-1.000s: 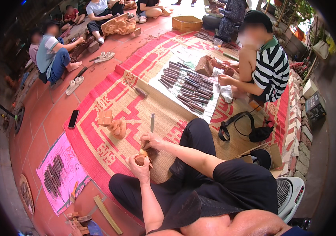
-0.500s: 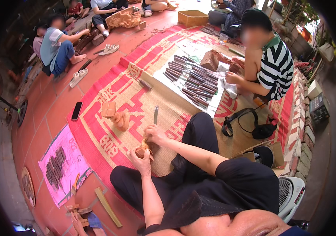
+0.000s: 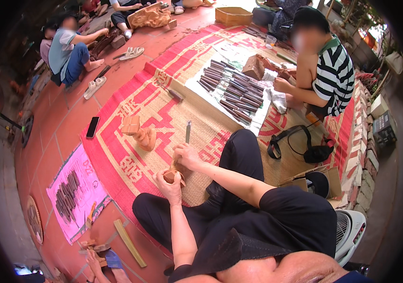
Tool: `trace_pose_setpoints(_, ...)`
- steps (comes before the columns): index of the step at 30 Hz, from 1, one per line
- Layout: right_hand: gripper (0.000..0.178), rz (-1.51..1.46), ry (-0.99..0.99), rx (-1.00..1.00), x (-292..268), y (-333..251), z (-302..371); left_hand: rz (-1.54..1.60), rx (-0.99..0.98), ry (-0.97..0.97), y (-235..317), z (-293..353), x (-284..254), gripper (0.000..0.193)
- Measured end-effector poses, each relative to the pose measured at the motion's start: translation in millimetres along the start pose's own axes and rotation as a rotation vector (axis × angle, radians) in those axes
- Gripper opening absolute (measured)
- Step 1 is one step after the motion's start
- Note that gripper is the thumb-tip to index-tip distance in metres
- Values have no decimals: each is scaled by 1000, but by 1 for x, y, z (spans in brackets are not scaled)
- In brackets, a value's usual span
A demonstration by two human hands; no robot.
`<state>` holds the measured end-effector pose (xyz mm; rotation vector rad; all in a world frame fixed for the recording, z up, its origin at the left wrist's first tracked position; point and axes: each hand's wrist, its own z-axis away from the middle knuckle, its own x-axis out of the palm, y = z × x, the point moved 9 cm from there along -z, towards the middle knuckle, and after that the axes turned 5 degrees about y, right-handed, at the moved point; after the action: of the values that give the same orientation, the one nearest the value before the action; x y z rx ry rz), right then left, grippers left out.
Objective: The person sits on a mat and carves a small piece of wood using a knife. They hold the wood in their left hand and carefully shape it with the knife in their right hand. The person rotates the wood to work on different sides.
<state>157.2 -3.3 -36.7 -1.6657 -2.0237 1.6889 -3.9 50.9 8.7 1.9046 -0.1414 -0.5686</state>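
Observation:
My left hand (image 3: 170,188) is closed around the squared reddish-brown base of a small wood carving (image 3: 172,176), held low above the mat between my legs. The carving's far, paler part lies under my right hand (image 3: 187,156), whose fingers are curled onto it. Whether those fingers also hold something small is hidden. Just beyond the right hand is a slim chisel (image 3: 188,131), its bright tip pointing away; its near end meets the hand's outline. A second wood carving (image 3: 140,134), with a blocky base and a rounded twisted body, rests on the mat farther left.
Many dark-handled carving tools (image 3: 234,89) lie on a white sheet before a person in stripes (image 3: 331,66). A phone (image 3: 93,127), a pink sheet with small tools (image 3: 88,181) and a wood strip (image 3: 129,243) are at left. A strapped black pouch (image 3: 317,153) lies right.
The view has shifted slightly, so the scene sits a little higher. My right hand has shifted slightly on the carving; both hands stay on it.

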Motion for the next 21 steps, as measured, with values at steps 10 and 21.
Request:
trace_pose_setpoints(10,17,11,-74,65,-12,0,10,-24,-21,9,-7,-1,0,39)
trace_pose_setpoints(21,14,26,-35,3,-13,-1,11,-19,-24,50,-14,1,-3,38)
